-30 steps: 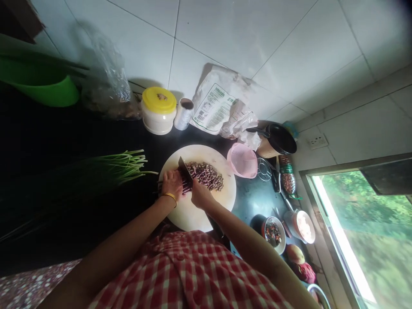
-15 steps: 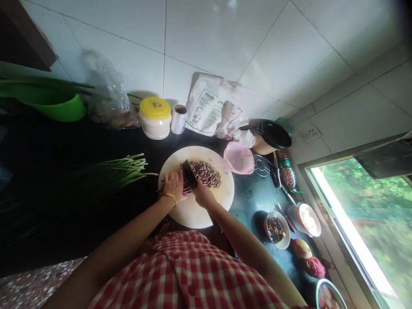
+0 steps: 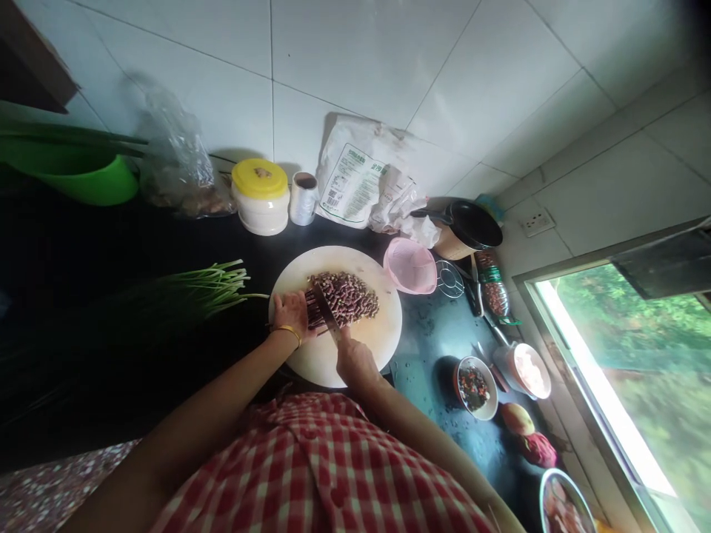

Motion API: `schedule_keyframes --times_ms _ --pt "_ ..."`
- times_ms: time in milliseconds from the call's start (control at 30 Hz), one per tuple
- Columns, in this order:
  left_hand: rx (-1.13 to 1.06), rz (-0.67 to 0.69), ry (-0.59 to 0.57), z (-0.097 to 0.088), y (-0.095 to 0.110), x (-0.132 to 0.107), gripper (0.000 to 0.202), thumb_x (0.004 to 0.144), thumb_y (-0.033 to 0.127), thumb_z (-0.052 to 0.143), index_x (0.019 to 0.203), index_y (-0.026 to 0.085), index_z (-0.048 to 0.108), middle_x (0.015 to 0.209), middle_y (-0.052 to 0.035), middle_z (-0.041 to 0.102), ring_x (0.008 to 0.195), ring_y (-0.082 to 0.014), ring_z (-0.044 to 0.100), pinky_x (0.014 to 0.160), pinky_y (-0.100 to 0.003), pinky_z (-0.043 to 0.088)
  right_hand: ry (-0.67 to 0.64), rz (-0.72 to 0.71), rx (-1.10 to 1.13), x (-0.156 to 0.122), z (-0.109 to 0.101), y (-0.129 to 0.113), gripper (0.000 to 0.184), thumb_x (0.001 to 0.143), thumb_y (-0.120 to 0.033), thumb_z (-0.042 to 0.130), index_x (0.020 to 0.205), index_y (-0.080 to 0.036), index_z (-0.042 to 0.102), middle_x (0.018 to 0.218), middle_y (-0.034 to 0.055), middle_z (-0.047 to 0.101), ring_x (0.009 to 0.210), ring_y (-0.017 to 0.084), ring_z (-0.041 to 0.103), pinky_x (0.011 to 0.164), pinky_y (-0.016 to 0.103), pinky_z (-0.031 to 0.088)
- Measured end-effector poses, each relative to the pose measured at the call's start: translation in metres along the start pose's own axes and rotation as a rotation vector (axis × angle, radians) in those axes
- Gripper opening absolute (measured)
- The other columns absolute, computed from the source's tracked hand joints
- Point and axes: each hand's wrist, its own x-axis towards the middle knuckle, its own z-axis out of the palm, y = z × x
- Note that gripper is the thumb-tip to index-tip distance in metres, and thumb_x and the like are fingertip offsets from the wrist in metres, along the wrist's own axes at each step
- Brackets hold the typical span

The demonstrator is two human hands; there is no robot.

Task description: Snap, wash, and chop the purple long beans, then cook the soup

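A round white cutting board [image 3: 366, 344] lies on the dark counter. On it is a heap of chopped purple-brown stalk pieces [image 3: 347, 296]. My left hand [image 3: 292, 311], with a gold bangle at the wrist, presses down on a bundle of uncut purple stalks [image 3: 312, 317] at the board's left edge, fingers curled. My right hand [image 3: 352, 359] is closed on the handle of a cleaver [image 3: 324, 309], whose blade sits across the stalks just right of my left fingers.
Green onions [image 3: 205, 290] lie left of the board. Behind it stand a yellow-lidded jar [image 3: 260, 195], a white cup [image 3: 303, 197], bags [image 3: 361, 185] and a green basin [image 3: 83, 178]. A pink strainer [image 3: 414, 268], dark pot [image 3: 472, 226] and filled bowls [image 3: 475, 386] sit right.
My right hand has drawn back toward me along the board and the cleaver blade has tilted lower over the stalks. My left hand stays on the bundle. The camera shifted slightly.
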Motion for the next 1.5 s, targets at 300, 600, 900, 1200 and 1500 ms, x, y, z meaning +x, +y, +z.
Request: schedule_keyframes --times_ms 300,600,900,1200,1500 --pt "0.042 0.068 -0.012 0.02 -0.003 0.004 0.084 0.063 0.049 0.057 0.127 -0.002 0.038 0.121 -0.0246 0.045 0.11 -0.0369 0.036 0.097 -0.048 0.02 -0.121 -0.048 0.038 0.029 -0.023 -0.007 0.039 0.078 -0.007 0.039 0.116 -0.014 0.035 0.085 0.0104 0.063 0.079 0.021 0.063 0.064 0.03 0.043" --pt "-0.044 0.089 -0.037 0.02 -0.009 0.007 0.087 0.066 0.049 0.053 0.13 -0.006 0.033 0.121 -0.0276 0.045 0.114 -0.0388 0.034 0.1 -0.047 0.014 -0.105 -0.026 0.075 0.079 -0.018 -0.029 0.043 0.076 -0.012 0.049 0.116 -0.013 0.033 0.09 0.0119 0.064 0.084 0.024 0.063 0.064 0.03 0.044" --pt "-0.095 0.0 -0.03 0.015 -0.01 -0.002 0.106 0.055 0.056 0.064 0.136 0.0 0.024 0.136 -0.0255 0.032 0.124 -0.0366 0.025 0.102 -0.053 0.013 0.034 -0.085 0.183 0.096 -0.013 -0.008 0.026 0.084 -0.018 0.038 0.11 -0.013 0.04 0.093 0.0127 0.064 0.086 0.024 0.062 0.069 0.032 0.045" --pt "-0.086 -0.036 0.03 0.02 -0.001 -0.012 0.11 0.053 0.048 0.07 0.139 0.003 0.018 0.137 -0.0251 0.03 0.127 -0.0346 0.024 0.104 -0.057 0.003 -0.051 -0.141 0.339 0.061 -0.006 0.025 0.029 0.087 -0.019 0.036 0.116 -0.017 0.038 0.09 0.0056 0.063 0.064 0.014 0.06 0.057 0.023 0.045" --pt "-0.085 -0.048 0.089 0.022 -0.004 -0.012 0.09 0.063 0.047 0.063 0.134 0.004 0.028 0.136 -0.0232 0.034 0.124 -0.0378 0.027 0.103 -0.056 0.006 0.061 -0.125 0.063 0.013 -0.007 0.014 0.044 0.082 -0.007 0.033 0.126 -0.009 0.031 0.083 0.0118 0.064 0.073 0.021 0.062 0.067 0.031 0.043"
